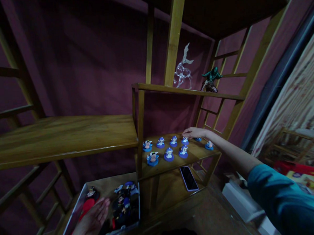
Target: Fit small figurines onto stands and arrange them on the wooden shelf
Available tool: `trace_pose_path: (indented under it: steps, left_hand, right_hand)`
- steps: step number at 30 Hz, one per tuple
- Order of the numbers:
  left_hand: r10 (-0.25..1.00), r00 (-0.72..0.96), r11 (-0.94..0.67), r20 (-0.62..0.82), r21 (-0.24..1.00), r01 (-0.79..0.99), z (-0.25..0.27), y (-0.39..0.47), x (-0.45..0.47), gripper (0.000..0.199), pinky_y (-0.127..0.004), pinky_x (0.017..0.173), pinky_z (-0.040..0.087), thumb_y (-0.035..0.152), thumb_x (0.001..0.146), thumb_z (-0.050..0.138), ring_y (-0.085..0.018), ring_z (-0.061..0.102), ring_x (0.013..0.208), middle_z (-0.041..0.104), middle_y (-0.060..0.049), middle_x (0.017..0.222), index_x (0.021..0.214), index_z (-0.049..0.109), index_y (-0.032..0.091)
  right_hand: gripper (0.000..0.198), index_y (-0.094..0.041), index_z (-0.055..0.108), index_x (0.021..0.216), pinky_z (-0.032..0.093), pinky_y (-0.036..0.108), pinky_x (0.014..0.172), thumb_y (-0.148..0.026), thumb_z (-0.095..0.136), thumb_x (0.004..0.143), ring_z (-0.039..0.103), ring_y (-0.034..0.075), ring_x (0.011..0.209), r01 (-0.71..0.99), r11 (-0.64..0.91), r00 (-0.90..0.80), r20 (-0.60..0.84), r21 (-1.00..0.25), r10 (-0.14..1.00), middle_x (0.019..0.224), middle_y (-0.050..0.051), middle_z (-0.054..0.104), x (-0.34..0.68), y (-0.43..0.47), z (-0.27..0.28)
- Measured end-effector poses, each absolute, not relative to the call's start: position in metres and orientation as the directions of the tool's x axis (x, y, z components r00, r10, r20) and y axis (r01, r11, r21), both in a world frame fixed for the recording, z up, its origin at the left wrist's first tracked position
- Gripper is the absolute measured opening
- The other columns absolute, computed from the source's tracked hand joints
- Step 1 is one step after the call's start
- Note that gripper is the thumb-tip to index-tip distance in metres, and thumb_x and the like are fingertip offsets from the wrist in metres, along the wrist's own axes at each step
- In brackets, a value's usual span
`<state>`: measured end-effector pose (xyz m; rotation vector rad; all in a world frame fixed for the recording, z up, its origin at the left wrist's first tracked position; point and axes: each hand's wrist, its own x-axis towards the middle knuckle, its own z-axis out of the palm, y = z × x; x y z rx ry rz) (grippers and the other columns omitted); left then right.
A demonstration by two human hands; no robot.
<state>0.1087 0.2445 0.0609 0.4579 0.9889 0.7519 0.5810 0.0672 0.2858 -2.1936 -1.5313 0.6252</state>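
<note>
My right hand (pixel 194 132) reaches to the back of the small shelf, its fingers closed at the top of a purple-and-white figurine (pixel 185 140). Several similar figurines stand around it on round bases, among them a purple one (pixel 168 154) in front and a pink pig-like one on a blue base (pixel 152 158). Low on the left, my left hand (pixel 95 216) hovers palm up over an open box (pixel 73 220), fingers stretched out and holding nothing. Inside the box lie a dark pile of figurines (pixel 123 203), a black-and-red figurine (pixel 92 194) and a red round piece (pixel 88 205).
A phone (pixel 189 179) lies on the lower shelf. Above, a clear deer ornament (pixel 182 74) and a green-hooded figure (pixel 210 79) stand on the upper shelf (pixel 155 86). A wooden post (pixel 141 132) divides the shelves. White boxes (pixel 241 199) sit on the floor at right.
</note>
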Motion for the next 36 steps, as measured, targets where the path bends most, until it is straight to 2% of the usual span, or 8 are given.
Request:
trace_pose_path:
  steps: [6,13,19,23,26,29,31,36]
  left_hand:
    - [0.756,0.331,0.654,-0.564,0.669,-0.354,0.052,0.247,0.108,0.033,-0.024,0.060,0.053,-0.003,0.074,0.049,-0.014,0.065,0.069,0.066,-0.006,0.083,0.102,0.058,0.012]
    - [0.757,0.333,0.653,-0.563,0.671,-0.351,0.066,0.239,0.108,0.027,-0.021,0.062,0.052,-0.004,0.073,0.051,-0.012,0.065,0.068,0.066,-0.005,0.080,0.093,0.058,0.012]
    - [0.747,0.329,0.665,-0.578,0.662,-0.346,0.061,0.243,0.108,0.030,-0.021,0.063,0.052,-0.002,0.074,0.051,-0.012,0.065,0.070,0.066,-0.006,0.083,0.099,0.059,0.012]
    - [0.757,0.328,0.654,-0.566,0.665,-0.362,0.052,0.248,0.107,0.028,-0.021,0.061,0.052,-0.002,0.075,0.048,-0.012,0.065,0.070,0.066,-0.005,0.083,0.096,0.059,0.013]
    - [0.772,0.316,0.636,-0.552,0.681,-0.364,0.051,0.249,0.107,0.023,-0.022,0.061,0.052,0.000,0.077,0.046,-0.012,0.065,0.070,0.065,-0.006,0.083,0.090,0.058,0.014]
    - [0.762,0.308,0.647,-0.570,0.681,-0.343,0.057,0.247,0.108,0.024,-0.021,0.062,0.052,0.000,0.076,0.047,-0.012,0.065,0.070,0.065,-0.005,0.082,0.092,0.059,0.014]
    - [0.742,0.321,0.670,-0.588,0.660,-0.339,0.062,0.244,0.108,0.030,-0.021,0.062,0.052,0.000,0.075,0.046,-0.013,0.064,0.070,0.065,-0.005,0.081,0.099,0.059,0.014]
    - [0.734,0.338,0.679,-0.590,0.635,-0.367,0.062,0.243,0.110,0.041,-0.023,0.061,0.053,-0.002,0.076,0.042,-0.014,0.065,0.069,0.065,-0.006,0.081,0.110,0.056,0.015]
  right_hand:
    - [0.036,-0.015,0.066,0.100,0.047,0.020,0.063,-0.030,0.067,0.066,0.058,0.012,0.070,0.760,-0.385,0.356,-0.160,-0.523,0.921,0.084,0.003,0.068,0.581,0.069,0.280]
    - [0.034,-0.015,0.066,0.099,0.048,0.022,0.064,-0.021,0.063,0.066,0.059,0.013,0.067,0.821,-0.353,0.341,-0.110,-0.448,0.934,0.083,0.004,0.068,0.577,0.072,0.278]
    - [0.035,-0.015,0.065,0.101,0.047,0.022,0.063,-0.028,0.063,0.069,0.058,0.012,0.068,0.810,-0.349,0.322,-0.139,-0.472,0.936,0.082,0.004,0.068,0.574,0.068,0.283]
    - [0.038,-0.015,0.064,0.101,0.046,0.020,0.062,-0.044,0.051,0.080,0.057,0.011,0.070,0.811,-0.335,0.343,-0.074,-0.480,0.936,0.084,0.004,0.067,0.581,0.061,0.293]
    - [0.040,-0.015,0.064,0.100,0.045,0.022,0.063,-0.045,0.043,0.085,0.058,0.013,0.071,0.851,-0.405,0.439,0.029,-0.335,0.898,0.083,0.005,0.067,0.595,0.052,0.303]
    - [0.030,-0.016,0.066,0.100,0.045,0.022,0.068,-0.033,0.051,0.080,0.060,0.016,0.080,0.848,-0.508,0.524,0.091,-0.151,0.847,0.091,0.005,0.069,0.610,0.044,0.309]
    - [0.029,-0.018,0.067,0.101,0.045,0.022,0.069,-0.026,0.055,0.075,0.061,0.017,0.083,0.826,-0.554,0.563,0.082,-0.106,0.823,0.093,0.005,0.070,0.616,0.041,0.308]
    - [0.031,-0.020,0.069,0.095,0.046,0.021,0.064,-0.019,0.062,0.066,0.063,0.016,0.075,0.793,-0.605,0.609,0.042,-0.074,0.792,0.082,0.003,0.071,0.617,0.038,0.297]
